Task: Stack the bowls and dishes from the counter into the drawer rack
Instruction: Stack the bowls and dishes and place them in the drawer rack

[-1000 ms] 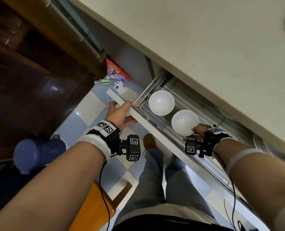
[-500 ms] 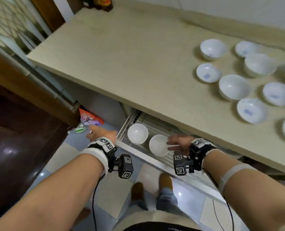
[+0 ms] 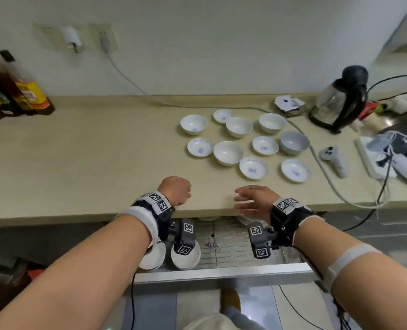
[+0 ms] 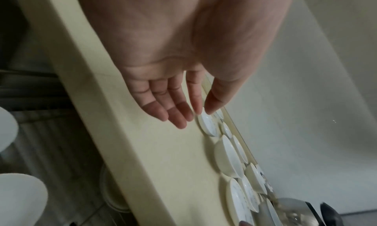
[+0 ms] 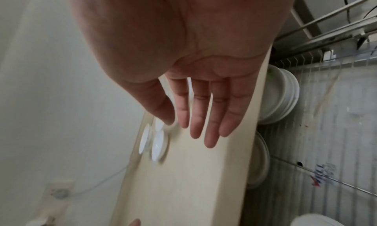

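Note:
Several white bowls and shallow dishes stand in a group on the beige counter (image 3: 102, 163), among them a bowl (image 3: 228, 152) and a dish (image 3: 253, 167) nearest me. Below the counter the wire drawer rack (image 3: 233, 248) is pulled out. Two white bowls (image 3: 185, 258) (image 3: 151, 258) sit side by side at its left end, and stacked plates (image 5: 281, 97) stand at its back. My left hand (image 3: 176, 190) and right hand (image 3: 252, 198) hover over the counter's front edge, both empty. The wrist views show the left fingers (image 4: 177, 113) and right fingers (image 5: 202, 129) loosely straight.
A glass kettle (image 3: 338, 103) stands at the back right, with a grey cable (image 3: 324, 177) trailing across the counter. A handheld controller (image 3: 333, 160) and a white power strip (image 3: 374, 158) lie to the right. Sauce bottles (image 3: 19, 91) stand at the far left.
Both hands have risen from the drawer rack to the counter's front edge. The right hand has let go of the bowl it set in the rack. My view has lifted to the counter.

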### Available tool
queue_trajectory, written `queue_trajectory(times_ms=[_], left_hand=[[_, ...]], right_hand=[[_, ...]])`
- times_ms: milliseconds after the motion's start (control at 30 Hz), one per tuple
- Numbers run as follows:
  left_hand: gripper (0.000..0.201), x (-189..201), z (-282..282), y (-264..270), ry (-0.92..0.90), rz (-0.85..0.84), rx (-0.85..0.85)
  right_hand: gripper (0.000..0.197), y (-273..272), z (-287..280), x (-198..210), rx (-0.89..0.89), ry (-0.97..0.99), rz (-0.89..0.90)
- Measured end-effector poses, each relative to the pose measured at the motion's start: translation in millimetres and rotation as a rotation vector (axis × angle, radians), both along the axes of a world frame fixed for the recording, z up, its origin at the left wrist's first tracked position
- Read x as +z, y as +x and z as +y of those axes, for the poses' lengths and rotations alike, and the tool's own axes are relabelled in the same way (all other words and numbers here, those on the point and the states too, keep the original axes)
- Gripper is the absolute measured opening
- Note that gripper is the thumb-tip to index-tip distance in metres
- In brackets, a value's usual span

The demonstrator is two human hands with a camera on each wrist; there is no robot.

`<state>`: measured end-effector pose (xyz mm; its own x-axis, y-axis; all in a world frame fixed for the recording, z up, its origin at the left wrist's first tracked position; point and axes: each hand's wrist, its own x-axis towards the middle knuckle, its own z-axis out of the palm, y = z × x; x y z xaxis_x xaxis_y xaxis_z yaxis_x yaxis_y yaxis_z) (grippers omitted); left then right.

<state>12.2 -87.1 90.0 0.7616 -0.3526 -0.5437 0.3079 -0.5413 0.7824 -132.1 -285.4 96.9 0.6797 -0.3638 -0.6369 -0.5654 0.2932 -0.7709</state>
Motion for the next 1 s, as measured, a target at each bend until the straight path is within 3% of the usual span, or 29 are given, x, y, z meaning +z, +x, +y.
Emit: queue_trajectory(times_ms=[133, 333, 400, 467, 567, 700, 833, 900, 1000], left_hand=[[0.004, 6.4, -40.4, 9.7, -0.141, 0.129, 0.095], [0.048, 1.7, -114.6, 36.2, -0.195, 0.271, 0.132], [0.054, -6.4, -138.5, 44.5, -0.193, 0.273, 0.152], [0.051, -17.2, -158.8, 50.3, -0.176, 0.242, 0.175], [0.045, -30.8, -180.0, 55.5, -0.131, 0.198, 0.249], [0.049, -39.2, -192.6, 62.5, -0.110, 0.153, 0.298], [0.048, -31.7, -199.5, 71.0, -0.137, 0.117, 0.271], [0.046, -23.8, -207.8, 81.2, -0.152, 0.058, 0.244], [0.041, -8.7, -226.0, 102.4, -0.167, -0.027, 0.189]], right_hand=[[0.023, 10.4, -37.1, 12.6, -0.079, -0.055, -0.060], [0.019, 47.9, -121.5, 11.8, -0.281, -0.173, -0.083], [0.022, 55.5, -159.2, 5.2, -0.400, -0.264, -0.047], [0.040, 59.8, -208.9, -16.8, -0.460, -0.399, 0.062], [0.060, 68.7, -289.1, -75.5, -0.388, -0.514, 0.261], [0.050, 73.7, -274.5, -25.1, -0.283, -0.503, 0.301], [0.047, 80.6, -285.1, -25.7, -0.264, -0.458, 0.276], [0.053, 82.8, -287.4, -25.0, -0.322, -0.383, 0.258], [0.041, 87.4, -280.1, -8.0, -0.474, -0.291, 0.123]])
